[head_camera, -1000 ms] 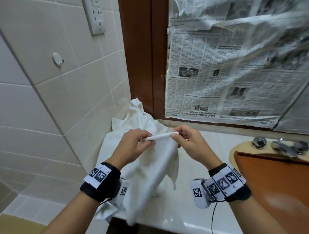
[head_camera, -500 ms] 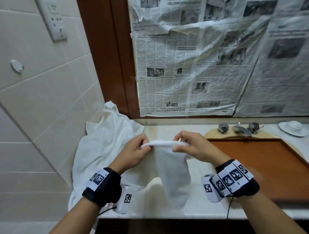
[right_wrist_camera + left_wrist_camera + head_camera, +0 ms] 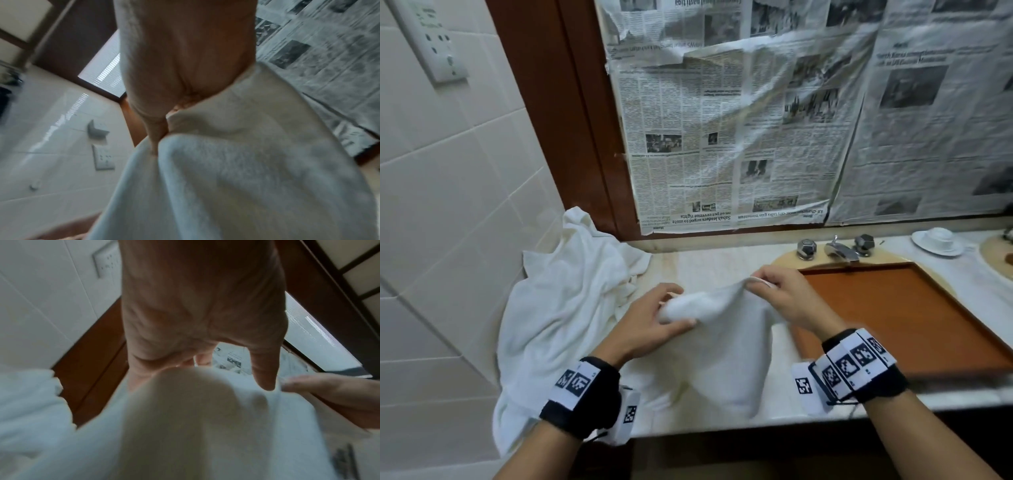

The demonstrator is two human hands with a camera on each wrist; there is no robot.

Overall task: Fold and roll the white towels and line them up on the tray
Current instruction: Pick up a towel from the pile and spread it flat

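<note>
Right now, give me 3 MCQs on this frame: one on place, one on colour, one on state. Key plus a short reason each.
1. Where is the heap of loose towels?
A. on the tray
B. on the counter's left end, by the tiled wall
C. in the sink

2. What colour is the tray?
A. reddish brown
B. blue
C. white

3. How is the held towel?
A. rolled tight on the tray
B. lying flat, untouched
C. held up by both hands, hanging loose

Key: B, the heap lies against the wall tiles; A, the tray's bare floor shows reddish brown; C, the right hand pinches its top edge, the left hand grips it.
</note>
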